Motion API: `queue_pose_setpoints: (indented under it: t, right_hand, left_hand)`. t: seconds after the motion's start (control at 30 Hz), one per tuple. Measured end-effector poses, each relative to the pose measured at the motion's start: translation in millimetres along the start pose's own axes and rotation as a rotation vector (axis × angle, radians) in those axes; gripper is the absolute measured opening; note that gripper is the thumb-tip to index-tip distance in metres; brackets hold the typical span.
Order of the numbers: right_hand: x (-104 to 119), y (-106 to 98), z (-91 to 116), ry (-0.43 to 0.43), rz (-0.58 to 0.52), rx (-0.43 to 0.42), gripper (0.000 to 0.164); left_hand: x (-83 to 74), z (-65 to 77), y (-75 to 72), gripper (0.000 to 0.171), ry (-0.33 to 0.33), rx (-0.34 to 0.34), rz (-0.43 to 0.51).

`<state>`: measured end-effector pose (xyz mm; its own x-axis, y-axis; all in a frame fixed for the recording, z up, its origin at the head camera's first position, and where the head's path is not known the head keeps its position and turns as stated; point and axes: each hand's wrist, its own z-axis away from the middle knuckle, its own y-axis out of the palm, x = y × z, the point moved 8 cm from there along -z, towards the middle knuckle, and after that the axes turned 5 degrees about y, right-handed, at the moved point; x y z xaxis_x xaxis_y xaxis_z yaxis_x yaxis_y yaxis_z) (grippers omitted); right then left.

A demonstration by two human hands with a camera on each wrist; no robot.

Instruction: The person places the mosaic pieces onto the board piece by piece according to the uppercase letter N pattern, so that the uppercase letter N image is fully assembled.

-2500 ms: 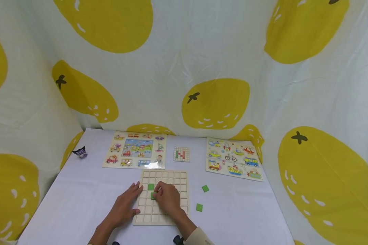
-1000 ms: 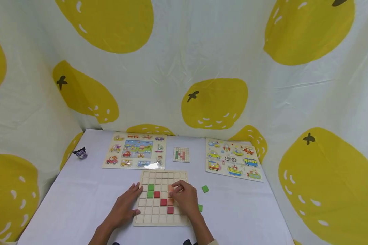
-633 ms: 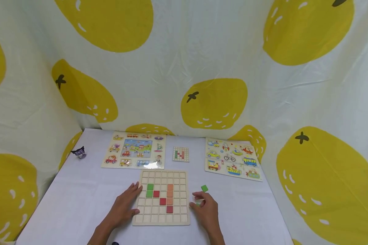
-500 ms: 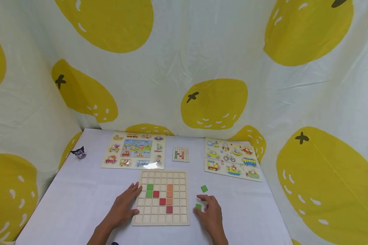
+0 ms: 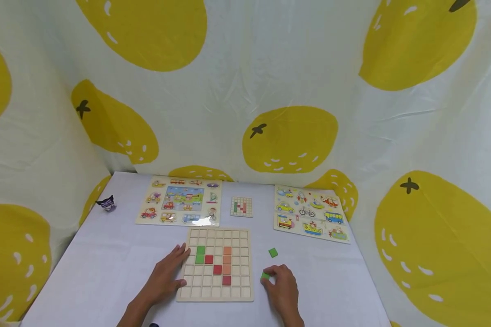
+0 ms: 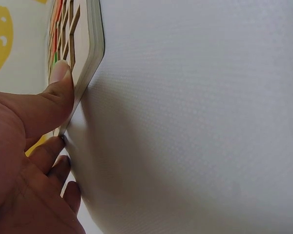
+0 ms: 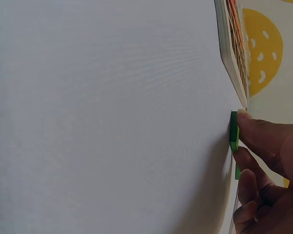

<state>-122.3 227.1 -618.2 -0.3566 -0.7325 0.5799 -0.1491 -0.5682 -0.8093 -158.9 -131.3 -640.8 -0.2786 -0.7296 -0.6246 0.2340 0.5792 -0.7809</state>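
A square wooden grid board (image 5: pixel 216 293) lies flat on the table, holding green, red and orange square tiles in some cells. My left hand (image 5: pixel 163 272) rests at the board's left edge with the fingers spread. In the left wrist view its thumb (image 6: pixel 58 90) lies on the board's rim. My right hand (image 5: pixel 283 288), right of the board, pinches a green tile (image 7: pixel 234 131) between thumb and fingertips, close to the tabletop. A second loose green tile (image 5: pixel 273 252) lies on the cloth just beyond that hand.
Behind the grid board is a small pattern card (image 5: pixel 242 213) with a coloured grid. Two picture puzzle boards lie at the back, one left (image 5: pixel 141 219) and one right (image 5: pixel 279 225). A small dark wrapper-like item (image 5: pixel 107 204) sits at the far left.
Red and orange tiles hidden earlier now show on the board. My right hand has left the board, moved right and taken hold of a loose green tile. My left hand has stayed put.
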Motion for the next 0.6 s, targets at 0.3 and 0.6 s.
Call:
queue_pose_setpoints:
  t: [0.3, 0.6]
  right_hand:
    - [0, 1, 1, 0.033, 0.003, 0.011, 0.025]
    - [16, 0, 13, -0.023, -0.086, -0.01, 0.024]
  left_hand:
    - [-1.1, 1.6, -0.4, 0.099, 0.001, -0.002, -0.001]
    - [-2.6, -0.4, -0.4, 0.099, -0.013, 0.011, 0.001]
